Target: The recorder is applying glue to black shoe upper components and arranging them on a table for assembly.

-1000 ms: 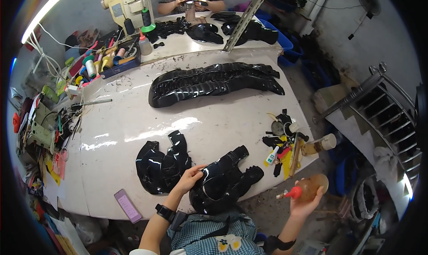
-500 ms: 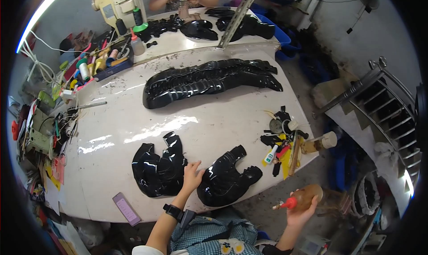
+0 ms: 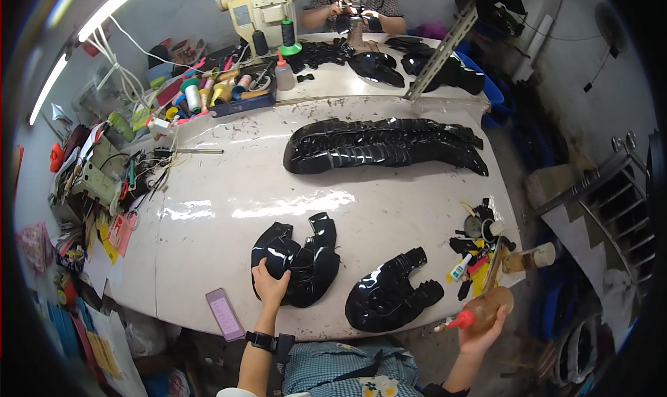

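My left hand (image 3: 269,284) touches the near edge of the left stack of glossy black curved pieces (image 3: 310,261), its thumb and fingers apart on the surface. In my right hand (image 3: 481,333), beyond the table's front edge, is a squeeze bottle (image 3: 492,304) of amber liquid. The bottle lies tilted, with its red nozzle (image 3: 460,320) pointing left. A second stack of black curved pieces (image 3: 389,293) rests on the table between my hands. Farther back lies a long overlapping row of similar black pieces (image 3: 382,147).
A phone (image 3: 224,315) lies near the front left edge. At the right edge are small tools, scraps and a jar (image 3: 528,259). Across the back stand a sewing machine (image 3: 267,18), a tray of thread spools (image 3: 243,104) and a metal post (image 3: 442,50). Another person works behind.
My left hand has moved left from between the two stacks onto the left stack. My right hand still holds the bottle. The whole view has shifted, so the table appears farther right.
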Demonstrator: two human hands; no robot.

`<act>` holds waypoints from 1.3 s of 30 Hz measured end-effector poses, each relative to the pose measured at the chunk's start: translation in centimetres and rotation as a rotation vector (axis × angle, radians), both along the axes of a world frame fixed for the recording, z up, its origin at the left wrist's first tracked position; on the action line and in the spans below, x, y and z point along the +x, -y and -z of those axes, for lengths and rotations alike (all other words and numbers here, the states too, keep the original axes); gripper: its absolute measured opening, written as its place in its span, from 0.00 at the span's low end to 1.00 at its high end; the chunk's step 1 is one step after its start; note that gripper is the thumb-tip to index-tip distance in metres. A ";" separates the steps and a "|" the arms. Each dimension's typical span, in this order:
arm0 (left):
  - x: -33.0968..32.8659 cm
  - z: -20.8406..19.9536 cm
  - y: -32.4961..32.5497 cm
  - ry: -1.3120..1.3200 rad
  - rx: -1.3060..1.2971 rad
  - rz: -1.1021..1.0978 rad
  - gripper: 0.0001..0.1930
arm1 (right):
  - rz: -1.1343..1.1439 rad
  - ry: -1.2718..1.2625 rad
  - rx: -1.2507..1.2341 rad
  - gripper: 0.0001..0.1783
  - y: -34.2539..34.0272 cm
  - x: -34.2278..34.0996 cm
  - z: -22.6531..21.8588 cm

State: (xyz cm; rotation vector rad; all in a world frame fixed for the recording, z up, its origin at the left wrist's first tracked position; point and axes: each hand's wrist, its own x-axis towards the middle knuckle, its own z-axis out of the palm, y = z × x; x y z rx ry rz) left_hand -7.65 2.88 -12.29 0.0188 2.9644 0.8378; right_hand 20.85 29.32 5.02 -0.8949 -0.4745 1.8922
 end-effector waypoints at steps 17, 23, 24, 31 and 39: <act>5.7 -17.4 -1.5 0.936 0.979 0.694 0.30 | -0.303 -0.338 0.111 0.29 2.2 -5.0 -2.4; 7.8 -20.3 -2.5 0.818 0.997 0.883 0.31 | -0.328 -0.335 0.390 0.33 3.2 -5.9 -4.0; 7.9 -20.5 -2.6 0.772 1.013 0.902 0.31 | -0.324 -0.335 0.391 0.33 3.3 -5.8 -3.9; 8.4 -21.0 -2.4 0.676 1.036 0.946 0.29 | -0.381 -0.260 0.592 0.36 3.3 -5.3 -3.7; 8.5 -21.9 -2.6 0.670 0.976 0.963 0.29 | -0.398 -0.301 0.563 0.37 3.4 -5.4 -4.6</act>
